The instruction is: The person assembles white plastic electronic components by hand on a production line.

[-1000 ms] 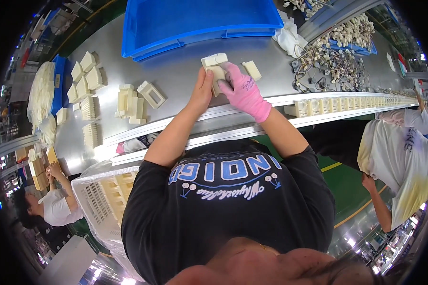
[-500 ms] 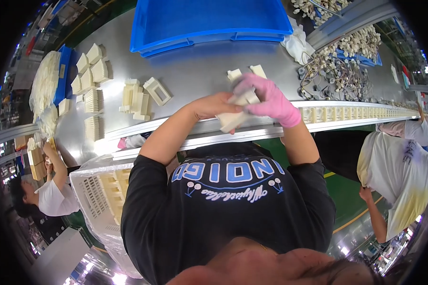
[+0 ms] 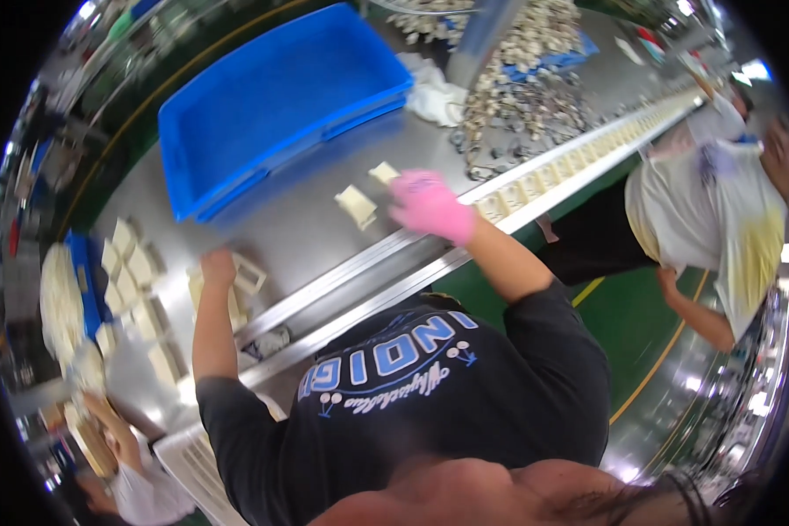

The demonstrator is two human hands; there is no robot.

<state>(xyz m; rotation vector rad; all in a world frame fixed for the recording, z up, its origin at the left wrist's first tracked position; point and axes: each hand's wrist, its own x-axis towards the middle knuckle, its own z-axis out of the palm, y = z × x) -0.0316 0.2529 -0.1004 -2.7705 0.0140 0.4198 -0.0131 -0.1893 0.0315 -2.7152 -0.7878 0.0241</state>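
My bare left hand (image 3: 219, 266) is over a group of cream plastic frames (image 3: 203, 294) at the left of the metal table. Its fingers look curled, and what they hold, if anything, is hidden. An open rectangular cream frame (image 3: 250, 274) lies just to its right. My right hand (image 3: 431, 208) wears a pink glove and hovers by the near table edge. Its blurred fingers point left toward two cream plastic pieces: a small one (image 3: 383, 173) at the fingertips and a larger one (image 3: 357, 206) lower left. Whether the glove grips anything does not show.
A blue tray (image 3: 289, 96) stands behind my hands. Right of it lie a white plastic bag (image 3: 434, 95) and tangled wired parts (image 3: 522, 114). A rail (image 3: 579, 167) with a row of cream pieces runs right. More cream parts (image 3: 127, 263) stand left. Co-workers are at both sides.
My hands were together around a cream piece and have parted. The left moved left to the frames; the right now reaches toward the loose pieces. The whole view has turned.
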